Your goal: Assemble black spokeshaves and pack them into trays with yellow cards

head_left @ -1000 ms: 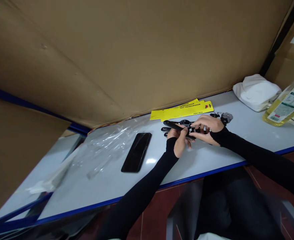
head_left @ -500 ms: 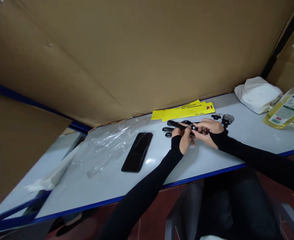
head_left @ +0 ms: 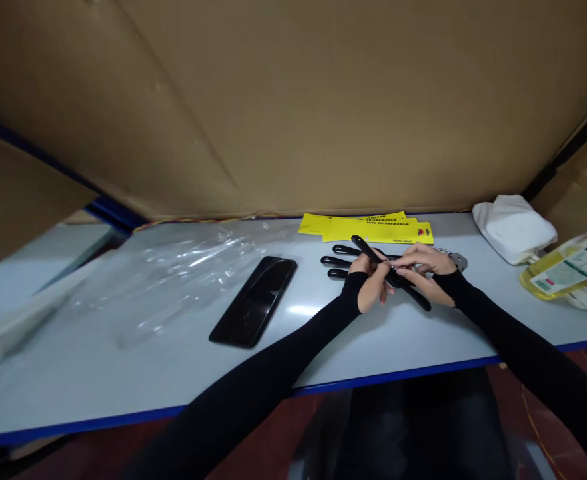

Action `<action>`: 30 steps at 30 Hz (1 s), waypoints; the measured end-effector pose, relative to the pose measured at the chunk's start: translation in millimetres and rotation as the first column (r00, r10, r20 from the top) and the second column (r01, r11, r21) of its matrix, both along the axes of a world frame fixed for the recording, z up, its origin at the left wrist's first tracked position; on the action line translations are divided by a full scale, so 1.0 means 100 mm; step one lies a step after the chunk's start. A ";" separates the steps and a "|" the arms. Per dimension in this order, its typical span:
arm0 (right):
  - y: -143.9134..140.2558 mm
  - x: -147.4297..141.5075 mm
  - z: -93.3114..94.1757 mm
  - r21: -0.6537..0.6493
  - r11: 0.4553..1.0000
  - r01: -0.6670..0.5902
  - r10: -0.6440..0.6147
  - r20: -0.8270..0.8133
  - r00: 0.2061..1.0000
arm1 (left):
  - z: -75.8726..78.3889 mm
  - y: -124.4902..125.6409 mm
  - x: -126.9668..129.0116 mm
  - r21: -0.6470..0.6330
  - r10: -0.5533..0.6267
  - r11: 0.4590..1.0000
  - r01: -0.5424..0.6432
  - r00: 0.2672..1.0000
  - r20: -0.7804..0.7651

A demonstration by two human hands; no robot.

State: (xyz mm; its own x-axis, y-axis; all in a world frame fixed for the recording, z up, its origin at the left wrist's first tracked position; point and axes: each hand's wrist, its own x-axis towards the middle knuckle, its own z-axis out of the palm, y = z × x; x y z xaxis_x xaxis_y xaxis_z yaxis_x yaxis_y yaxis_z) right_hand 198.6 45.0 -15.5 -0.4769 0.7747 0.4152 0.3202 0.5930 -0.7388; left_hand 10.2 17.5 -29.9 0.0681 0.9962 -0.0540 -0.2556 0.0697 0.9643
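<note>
Left hand (head_left: 372,285) and right hand (head_left: 423,265) are both gripping a long black plastic-handled tool (head_left: 390,272), holding it tilted just above the pale grey table (head_left: 173,373). More black handles (head_left: 340,261) are lying just behind the hands, with yellow printed cards (head_left: 368,228) beyond them. A black phone (head_left: 254,301) and crumpled clear plastic film (head_left: 173,280) are lying to the left, a white cloth bundle (head_left: 514,228) to the right.
</note>
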 end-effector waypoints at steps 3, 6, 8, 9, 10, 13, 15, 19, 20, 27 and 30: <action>-0.02 -0.03 0.07 -0.056 0.996 -0.076 0.079 0.047 0.996 | -0.01 -0.03 -0.08 -0.011 -0.059 0.998 0.060 0.998 0.036; -0.05 -0.05 0.10 -0.082 0.995 -0.060 0.062 0.016 0.998 | -0.03 -0.03 -0.10 -0.017 -0.079 0.997 0.080 0.995 0.067; -0.05 -0.05 0.09 -0.059 0.998 -0.026 0.026 -0.001 1.000 | -0.03 -0.02 -0.10 -0.007 -0.081 0.997 0.082 0.994 0.075; -0.05 -0.06 0.08 -0.040 0.999 -0.012 0.012 -0.006 1.000 | -0.03 -0.02 -0.10 0.003 -0.082 0.997 0.082 0.994 0.078; -0.05 -0.06 0.07 -0.018 1.000 -0.001 0.001 -0.016 1.000 | -0.03 -0.02 -0.10 0.014 -0.082 0.997 0.081 0.993 0.082; -0.06 -0.10 0.06 0.047 0.998 0.033 -0.030 -0.053 0.998 | -0.01 -0.02 -0.10 0.031 -0.068 0.997 0.065 0.992 0.108; -0.07 -0.14 0.06 0.079 0.994 0.070 -0.065 -0.063 0.996 | -0.01 -0.03 -0.09 0.035 -0.044 0.999 0.040 0.991 0.126; -0.13 -0.20 0.04 0.150 0.978 0.144 -0.136 -0.063 0.989 | -0.04 -0.03 -0.06 0.056 0.016 0.998 -0.024 0.990 0.141; -0.14 -0.21 0.03 0.167 0.974 0.150 -0.140 -0.070 0.988 | -0.06 -0.03 -0.05 0.058 0.031 0.998 -0.040 0.989 0.145; -0.14 -0.14 0.04 0.168 0.978 0.120 -0.115 -0.039 0.993 | -0.10 -0.01 -0.02 0.079 0.013 0.997 -0.026 0.986 0.165; -0.10 -0.08 0.07 0.116 0.991 0.061 -0.059 -0.025 0.998 | -0.10 -0.02 -0.03 0.060 -0.033 0.998 0.023 0.985 0.169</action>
